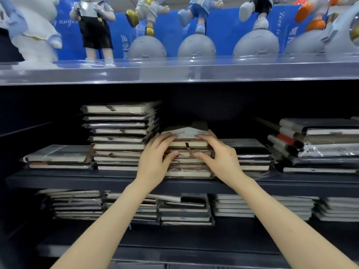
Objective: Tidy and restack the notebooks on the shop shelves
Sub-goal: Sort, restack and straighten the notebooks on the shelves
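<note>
A short stack of brown wrapped notebooks (189,169) stands in the middle of the dark middle shelf (77,178). Its top notebook (186,133) carries a white paper band. My left hand (155,160) grips the stack's left side, fingers over the top book and thumb against the front edges. My right hand (219,154) grips the right side the same way. A taller, uneven stack of notebooks (118,136) stands just left of it, touching my left hand's side.
A low pile (58,157) lies at the far left, another low pile (252,156) right of my hands, a slanted heap (318,142) at the far right. The lower shelf holds several stacks (184,209). Figurines (147,35) stand on the clear top shelf (174,70).
</note>
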Action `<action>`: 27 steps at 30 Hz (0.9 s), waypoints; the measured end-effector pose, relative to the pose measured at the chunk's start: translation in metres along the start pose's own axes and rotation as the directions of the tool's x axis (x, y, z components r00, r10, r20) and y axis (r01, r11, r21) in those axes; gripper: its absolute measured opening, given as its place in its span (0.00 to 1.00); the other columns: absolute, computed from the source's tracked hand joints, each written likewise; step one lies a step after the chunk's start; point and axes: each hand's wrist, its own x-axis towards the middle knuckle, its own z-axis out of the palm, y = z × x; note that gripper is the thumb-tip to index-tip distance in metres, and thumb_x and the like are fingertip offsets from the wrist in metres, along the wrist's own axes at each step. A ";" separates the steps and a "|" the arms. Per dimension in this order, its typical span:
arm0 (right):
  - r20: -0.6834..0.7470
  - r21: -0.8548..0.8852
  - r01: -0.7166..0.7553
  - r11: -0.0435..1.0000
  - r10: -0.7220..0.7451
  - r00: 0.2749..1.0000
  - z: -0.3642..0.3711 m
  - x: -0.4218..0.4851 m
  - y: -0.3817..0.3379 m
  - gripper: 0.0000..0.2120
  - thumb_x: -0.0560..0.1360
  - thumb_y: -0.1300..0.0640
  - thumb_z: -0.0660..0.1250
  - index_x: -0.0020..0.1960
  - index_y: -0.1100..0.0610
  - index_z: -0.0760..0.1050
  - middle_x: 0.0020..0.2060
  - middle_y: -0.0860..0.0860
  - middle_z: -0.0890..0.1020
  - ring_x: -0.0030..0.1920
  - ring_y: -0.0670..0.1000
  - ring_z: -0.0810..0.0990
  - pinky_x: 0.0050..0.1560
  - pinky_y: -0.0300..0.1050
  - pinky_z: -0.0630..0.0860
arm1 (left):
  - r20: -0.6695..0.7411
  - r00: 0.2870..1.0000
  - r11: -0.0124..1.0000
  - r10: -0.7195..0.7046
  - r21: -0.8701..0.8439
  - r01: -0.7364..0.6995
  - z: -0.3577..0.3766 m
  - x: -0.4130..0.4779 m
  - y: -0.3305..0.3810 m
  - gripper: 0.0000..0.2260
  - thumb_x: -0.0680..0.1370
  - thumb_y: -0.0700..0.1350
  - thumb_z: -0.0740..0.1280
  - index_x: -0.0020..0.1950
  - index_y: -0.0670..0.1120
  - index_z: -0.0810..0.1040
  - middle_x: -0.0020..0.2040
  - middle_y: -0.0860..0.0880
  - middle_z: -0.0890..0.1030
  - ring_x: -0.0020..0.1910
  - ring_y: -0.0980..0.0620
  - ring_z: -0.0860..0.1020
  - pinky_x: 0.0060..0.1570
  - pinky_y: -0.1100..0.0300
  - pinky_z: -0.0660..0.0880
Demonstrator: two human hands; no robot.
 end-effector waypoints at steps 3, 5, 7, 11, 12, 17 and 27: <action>0.009 -0.017 -0.017 1.000 0.017 1.000 -0.001 0.000 0.000 0.25 0.73 0.46 0.70 0.68 0.46 0.70 0.74 0.53 0.64 0.67 0.51 0.72 0.56 0.24 0.59 | -0.006 1.000 0.999 -0.001 0.035 0.001 0.000 -0.001 0.001 0.23 0.76 0.56 0.57 0.65 0.46 0.75 0.64 0.47 0.76 0.62 0.44 0.74 0.59 0.52 0.71; 0.007 -0.015 -0.030 0.999 0.030 1.000 0.000 0.001 -0.001 0.25 0.73 0.46 0.69 0.68 0.46 0.70 0.74 0.53 0.63 0.67 0.51 0.72 0.56 0.24 0.59 | -0.007 1.000 0.999 0.007 0.051 -0.006 -0.001 0.000 0.001 0.23 0.76 0.56 0.57 0.65 0.45 0.76 0.63 0.47 0.77 0.61 0.44 0.75 0.58 0.51 0.72; 0.011 -0.017 -0.023 1.000 0.023 1.000 0.000 0.001 -0.002 0.25 0.74 0.46 0.69 0.69 0.47 0.69 0.74 0.53 0.63 0.68 0.51 0.71 0.57 0.23 0.58 | 0.010 1.000 0.998 0.012 0.058 -0.013 -0.002 0.000 0.000 0.24 0.76 0.56 0.57 0.65 0.45 0.76 0.64 0.46 0.76 0.61 0.43 0.75 0.57 0.49 0.73; 0.056 -0.060 0.041 0.997 -0.037 0.998 -0.006 -0.011 0.001 0.30 0.75 0.43 0.66 0.74 0.47 0.62 0.75 0.53 0.61 0.71 0.53 0.67 0.67 0.41 0.67 | 0.033 0.999 0.988 0.002 0.152 -0.007 -0.002 -0.006 0.005 0.25 0.78 0.57 0.54 0.67 0.43 0.73 0.67 0.41 0.73 0.64 0.37 0.71 0.59 0.42 0.73; 0.039 -0.101 0.026 0.995 -0.023 0.999 -0.007 -0.018 0.003 0.31 0.75 0.42 0.65 0.75 0.47 0.60 0.75 0.53 0.62 0.72 0.53 0.66 0.67 0.48 0.69 | 0.022 0.999 0.976 0.024 0.214 -0.028 -0.002 -0.009 0.009 0.24 0.78 0.56 0.54 0.67 0.43 0.73 0.66 0.39 0.73 0.65 0.35 0.70 0.61 0.41 0.71; -0.223 -0.357 0.022 0.934 -0.108 0.969 -0.026 -0.070 0.020 0.24 0.76 0.44 0.60 0.66 0.55 0.73 0.60 0.52 0.80 0.59 0.50 0.79 0.57 0.40 0.74 | -0.004 0.968 0.939 0.252 0.243 -0.244 0.018 -0.012 0.048 0.20 0.79 0.52 0.57 0.64 0.41 0.75 0.62 0.37 0.75 0.64 0.36 0.71 0.66 0.38 0.65; -0.193 -0.577 -0.084 0.812 -0.035 0.981 -0.160 -0.154 0.087 0.17 0.74 0.45 0.60 0.52 0.53 0.81 0.43 0.44 0.85 0.39 0.44 0.83 0.39 0.38 0.79 | -0.004 0.888 0.886 0.459 -0.076 -0.458 0.102 0.011 0.186 0.17 0.78 0.50 0.60 0.60 0.42 0.78 0.57 0.43 0.79 0.59 0.43 0.75 0.60 0.50 0.71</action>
